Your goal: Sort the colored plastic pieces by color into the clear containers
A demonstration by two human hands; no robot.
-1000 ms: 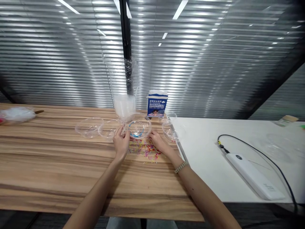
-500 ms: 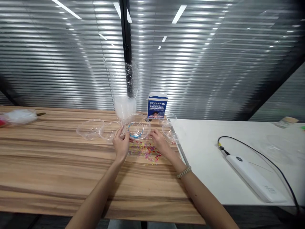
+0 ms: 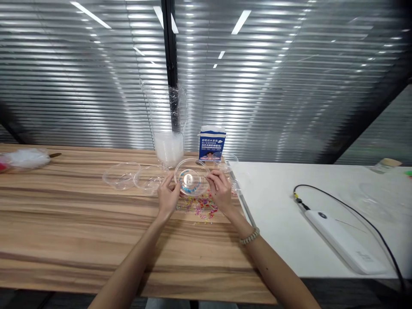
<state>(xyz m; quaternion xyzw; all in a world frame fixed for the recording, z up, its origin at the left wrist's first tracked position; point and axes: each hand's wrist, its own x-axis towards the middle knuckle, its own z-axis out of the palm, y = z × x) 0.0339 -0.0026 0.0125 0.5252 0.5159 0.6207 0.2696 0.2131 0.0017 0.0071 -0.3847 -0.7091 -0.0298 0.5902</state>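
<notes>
While the left hand [image 3: 168, 198] grasps the clear bowl [image 3: 201, 169] at left, the right hand [image 3: 220, 191] bunches fingers at the bowl's right rim, grip unclear.

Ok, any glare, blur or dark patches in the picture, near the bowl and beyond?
Head view: white glare on the clear plastic bowl between the left hand and right hand; head view: the loose coloured beads look soft and blend together; head view: bright glare bands across the window blinds, upper right corner dark.
</notes>
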